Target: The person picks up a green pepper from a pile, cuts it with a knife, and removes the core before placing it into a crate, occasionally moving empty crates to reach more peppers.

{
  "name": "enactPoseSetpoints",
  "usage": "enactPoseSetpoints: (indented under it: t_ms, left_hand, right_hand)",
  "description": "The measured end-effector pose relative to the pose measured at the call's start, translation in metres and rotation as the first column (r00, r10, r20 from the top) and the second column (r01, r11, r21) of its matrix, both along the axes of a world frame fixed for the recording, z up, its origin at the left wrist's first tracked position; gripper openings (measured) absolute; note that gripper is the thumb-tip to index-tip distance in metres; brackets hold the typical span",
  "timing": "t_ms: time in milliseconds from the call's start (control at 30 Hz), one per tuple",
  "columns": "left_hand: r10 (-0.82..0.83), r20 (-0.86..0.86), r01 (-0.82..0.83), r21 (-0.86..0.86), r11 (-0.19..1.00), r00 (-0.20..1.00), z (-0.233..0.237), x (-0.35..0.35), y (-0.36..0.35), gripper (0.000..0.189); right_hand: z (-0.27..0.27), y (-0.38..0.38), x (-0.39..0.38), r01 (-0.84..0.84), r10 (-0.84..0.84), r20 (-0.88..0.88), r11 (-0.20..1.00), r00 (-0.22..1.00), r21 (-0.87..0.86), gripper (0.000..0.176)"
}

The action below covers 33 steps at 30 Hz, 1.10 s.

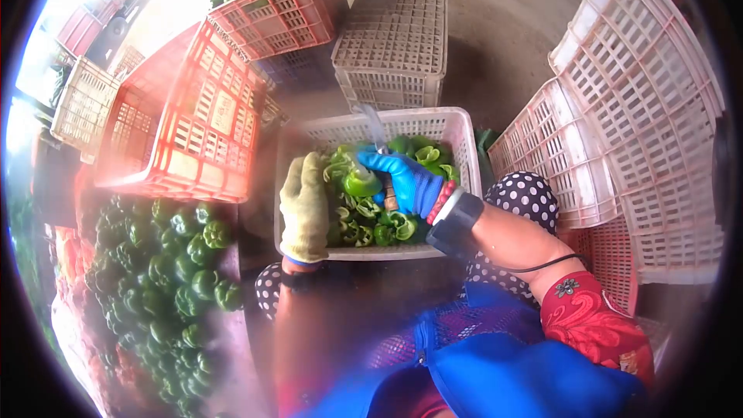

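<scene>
Wrapped in a blue glove, my right hand is closed on a knife, its blade pointing up and away and its brownish handle below the fingers. Close to its fingertips is a green pepper. My left hand, in a pale yellow glove, is at the left side of a white crate. Its fingers are close together beside light green pepper pieces; what they grip is hidden. Cut and hollow green peppers lie in the crate below both hands.
Whole green peppers are piled at the left. A red crate stands behind them, and another red crate holds peppers. An upturned grey crate is ahead. White crates lean at the right. Dotted fabric covers my knees.
</scene>
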State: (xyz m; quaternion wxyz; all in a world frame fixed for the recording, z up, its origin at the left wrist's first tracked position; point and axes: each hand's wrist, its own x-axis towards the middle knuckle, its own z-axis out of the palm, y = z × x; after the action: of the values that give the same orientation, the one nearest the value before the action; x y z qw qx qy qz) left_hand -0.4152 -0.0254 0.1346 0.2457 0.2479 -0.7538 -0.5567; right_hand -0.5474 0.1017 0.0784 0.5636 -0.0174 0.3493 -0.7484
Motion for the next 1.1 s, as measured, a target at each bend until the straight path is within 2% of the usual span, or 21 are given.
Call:
enactPoseSetpoints:
  t_ms: [33,67,100,167,233,300,333,367,400,467,567,600,633,700,767,833,933,1000,1033,1067,1100]
  left_hand:
    - [-0.024,-0.019,0.027,0.173,0.985,1.000,0.002,0.005,0.000,0.032]
    - [-0.054,0.005,0.051,0.228,0.972,0.999,0.003,0.008,0.001,0.032]
    - [-0.111,0.064,0.095,0.212,0.973,0.992,0.002,0.007,0.002,0.033]
    - [-0.210,0.158,0.171,0.230,0.958,0.965,-0.007,0.001,-0.002,0.035]
    - [-0.316,0.191,0.222,0.396,0.891,0.929,-0.032,-0.005,-0.016,0.030]
    - [-0.344,0.150,0.214,0.541,0.813,0.927,-0.013,-0.010,-0.015,0.026]
    - [-0.437,0.266,0.273,0.484,0.831,0.859,0.012,-0.011,-0.024,0.029]
    - [-0.443,0.032,0.299,0.695,0.654,0.896,0.017,-0.014,-0.023,0.038]
    - [-0.464,0.021,0.334,0.666,0.668,0.886,0.019,-0.014,-0.026,0.038]
    - [-0.503,0.001,0.400,0.603,0.690,0.865,0.024,-0.014,-0.033,0.040]
    - [-0.390,-0.010,0.258,0.766,0.589,0.921,0.005,-0.016,-0.027,0.033]
    - [-0.409,-0.070,0.309,0.772,0.556,0.910,0.008,-0.015,-0.017,0.033]
    - [-0.450,0.013,0.284,0.759,0.586,0.893,0.002,-0.011,-0.021,0.036]
    - [-0.465,0.125,0.242,0.720,0.650,0.877,-0.010,-0.003,-0.025,0.040]
    - [-0.379,-0.040,0.260,0.793,0.551,0.925,-0.046,0.008,-0.029,0.039]
    - [-0.323,0.073,0.186,0.689,0.700,0.944,-0.001,0.004,-0.006,0.036]
    - [-0.266,0.216,0.144,0.455,0.879,0.939,0.001,0.011,0.000,0.031]
    - [-0.197,0.019,0.187,0.241,0.952,0.980,-0.027,0.001,0.003,0.028]
    - [-0.167,-0.067,0.175,0.136,0.975,0.984,-0.044,0.006,0.005,0.026]
    - [-0.185,0.059,0.172,0.179,0.969,0.981,-0.032,0.008,0.004,0.020]
    - [-0.199,0.197,0.151,0.236,0.960,0.960,-0.014,0.005,-0.002,0.015]
  right_hand:
    - [-0.001,0.002,-0.006,0.012,-0.009,-0.136,1.000,0.991,0.020,0.028]
    - [-0.004,0.002,-0.009,0.027,-0.015,-0.269,0.999,0.963,0.040,0.029]
    - [0.018,0.006,-0.006,0.134,-0.011,-0.490,0.967,0.872,0.217,0.033]
    - [0.005,0.003,-0.003,0.261,-0.010,-0.770,0.943,0.638,0.204,0.033]
    - [-0.003,0.004,0.001,0.335,0.050,-0.920,0.923,0.388,0.191,0.034]
    - [0.032,0.013,0.000,0.134,0.147,-0.695,0.934,0.703,0.332,0.037]
    - [0.047,0.016,-0.005,0.036,0.186,-0.555,0.931,0.811,0.364,0.038]
    - [0.034,0.018,-0.011,-0.003,0.135,-0.566,0.974,0.813,0.228,0.038]
    - [0.038,0.013,-0.007,-0.002,0.037,-0.397,0.996,0.917,0.089,0.038]
    - [0.018,0.020,-0.005,-0.070,0.107,-0.398,0.992,0.911,0.107,0.037]
    - [0.054,0.025,-0.009,-0.063,0.063,-0.218,0.998,0.974,0.006,0.038]
    - [0.067,0.026,-0.008,-0.052,0.047,-0.199,0.999,0.979,-0.017,0.038]
    - [0.076,0.026,-0.004,-0.030,0.024,-0.192,0.999,0.981,-0.028,0.038]
    - [0.057,0.027,-0.005,-0.063,0.066,-0.372,0.998,0.926,0.022,0.043]
    - [0.041,0.022,-0.003,-0.064,0.106,-0.472,0.992,0.875,0.105,0.046]
    - [0.030,0.014,0.004,-0.062,0.041,-0.650,0.998,0.759,-0.009,0.048]
    - [0.000,0.002,0.009,-0.068,-0.006,-0.853,0.996,0.521,-0.049,0.046]
    - [-0.018,-0.004,0.009,-0.056,-0.009,-0.955,0.998,0.297,-0.027,0.041]
    - [-0.021,-0.008,0.002,0.000,-0.029,-0.998,1.000,-0.052,-0.029,0.039]
    - [-0.020,-0.013,0.004,0.033,-0.029,-0.926,0.998,-0.377,-0.045,0.036]
    - [0.024,0.002,0.015,0.045,-0.039,-0.994,0.998,-0.103,-0.043,0.032]
